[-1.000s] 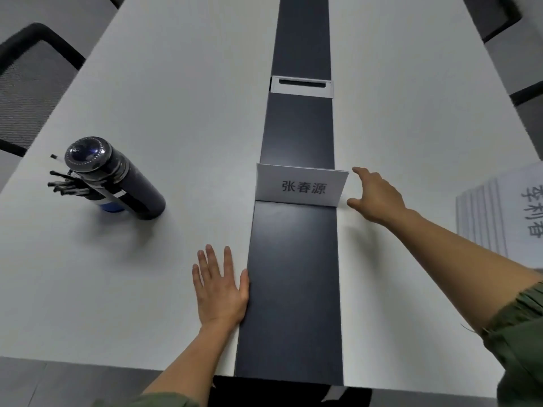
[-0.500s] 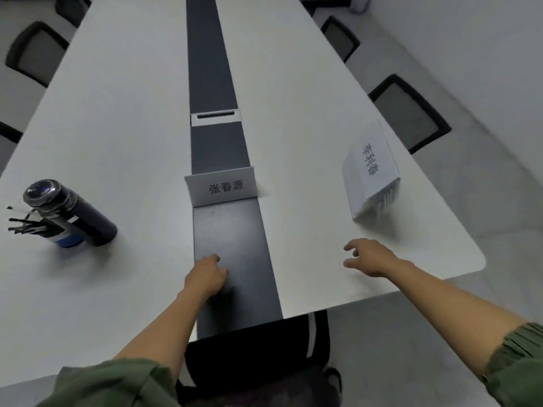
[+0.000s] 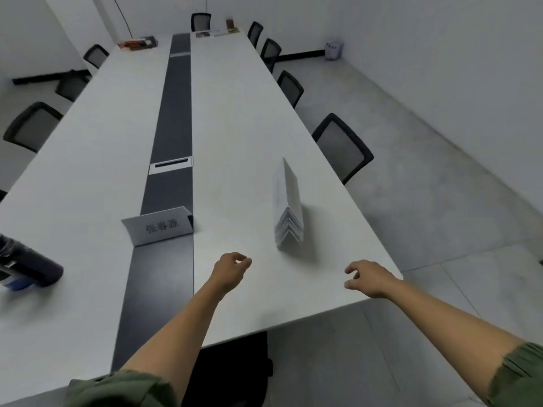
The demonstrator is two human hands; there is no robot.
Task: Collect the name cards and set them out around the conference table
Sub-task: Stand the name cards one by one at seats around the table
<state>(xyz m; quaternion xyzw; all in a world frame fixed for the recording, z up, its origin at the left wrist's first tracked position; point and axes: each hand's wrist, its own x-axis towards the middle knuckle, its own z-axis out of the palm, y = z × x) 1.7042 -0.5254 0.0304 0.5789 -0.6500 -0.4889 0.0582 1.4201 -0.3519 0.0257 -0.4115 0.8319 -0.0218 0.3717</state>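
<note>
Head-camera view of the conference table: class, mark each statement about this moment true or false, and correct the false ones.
1. One white folded name card stands alone on the table's dark centre strip. True.
2. The left hand is holding a name card. False: it is loosely curled and holds nothing.
3. The nested stack of white folded name cards stands on the white tabletop, right of the strip. True.
4. The right hand rests on the stack. False: it is apart from the stack, near the table's corner, holding nothing.
5. The dark cylindrical bottle stands beside the stack. False: it is at the far left edge.
</note>
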